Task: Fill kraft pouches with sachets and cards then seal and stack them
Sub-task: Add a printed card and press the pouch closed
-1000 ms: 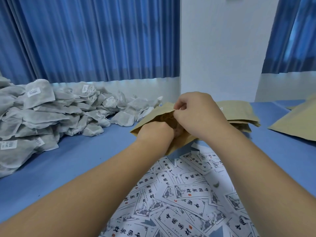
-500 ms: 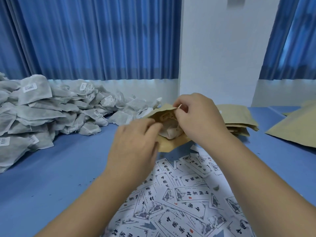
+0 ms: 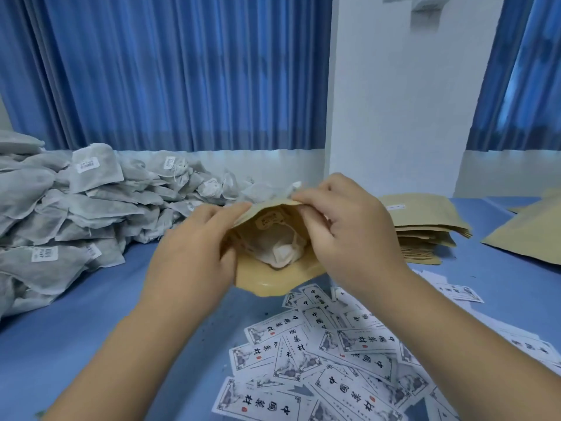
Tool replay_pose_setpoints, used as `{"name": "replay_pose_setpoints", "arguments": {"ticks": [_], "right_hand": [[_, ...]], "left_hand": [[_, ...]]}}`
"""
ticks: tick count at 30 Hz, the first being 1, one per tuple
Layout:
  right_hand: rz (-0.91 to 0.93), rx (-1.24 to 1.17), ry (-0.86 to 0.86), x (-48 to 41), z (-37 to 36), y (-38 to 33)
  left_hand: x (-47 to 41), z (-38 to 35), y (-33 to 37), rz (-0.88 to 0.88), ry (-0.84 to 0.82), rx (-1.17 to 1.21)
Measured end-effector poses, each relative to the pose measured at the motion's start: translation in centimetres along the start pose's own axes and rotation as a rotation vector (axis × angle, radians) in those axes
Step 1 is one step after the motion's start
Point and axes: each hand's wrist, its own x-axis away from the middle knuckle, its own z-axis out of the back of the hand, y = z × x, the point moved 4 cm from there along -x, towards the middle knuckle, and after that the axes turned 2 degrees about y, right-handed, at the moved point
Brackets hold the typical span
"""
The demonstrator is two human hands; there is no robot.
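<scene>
Kraft pouch [image 3: 273, 279] gapes over the worktop [image 3: 121, 299]; left grip [image 3: 194, 247] clamps its side, right grip [image 3: 349, 229] pinches its lip; a sachet [image 3: 280, 249] lies inside; filling seems underway; next you must free one grip for a card [image 3: 358, 344].

A single wide-angle view is taken from head height, directed forward and down over the blue-covered flat table [image 3: 91, 314]. The left hand [image 3: 188, 256], right hand [image 3: 352, 235] and open brown kraft-paper pouch [image 3: 273, 281] are framed close, at centre; pleated blue curtains [image 3: 182, 71] are faced beyond its far edge.
</scene>
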Motion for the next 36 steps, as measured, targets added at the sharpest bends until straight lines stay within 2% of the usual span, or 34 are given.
{"name": "replay_pose_setpoints", "arguments": {"ticks": [3,8,12,17,22,25,28,32,36], "right_hand": [[0.083,-0.001,-0.107,1.7,-0.5,-0.9],[0.195,0.010,-0.470,5.8,-1.5,-1.3],[0.215,0.033,-0.637,8.1,-1.4,-0.1],[0.167,0.057,-0.788,10.7,-1.9,1.6],[0.079,0.075,-0.895,11.4,-2.6,2.4],[0.053,0.093,-0.987,11.6,-2.7,2.6],[0.128,0.209,-0.984,11.4,-2.5,2.3],[0.263,0.360,-0.903,11.2,-2.7,1.1],[0.196,0.371,-0.793,10.5,-2.7,0.4]], "left_hand": [[1.5,0.5,-0.7,-0.129,-0.116,-0.114],[4.3,-0.8,-0.2,-0.296,-0.349,-0.124],[6.0,-2.1,-0.1,-0.406,-0.414,-0.115],[7.6,-3.7,-0.4,-0.395,-0.534,-0.127],[8.5,-5.9,-1.0,-0.180,-0.787,-0.071],[9.6,-6.4,-1.1,-0.154,-0.912,-0.055],[9.5,-6.2,-1.2,-0.143,-0.954,-0.028],[9.2,-6.4,-0.8,-0.107,-0.883,-0.025],[9.1,-5.9,-0.3,-0.117,-0.752,-0.042]]}}
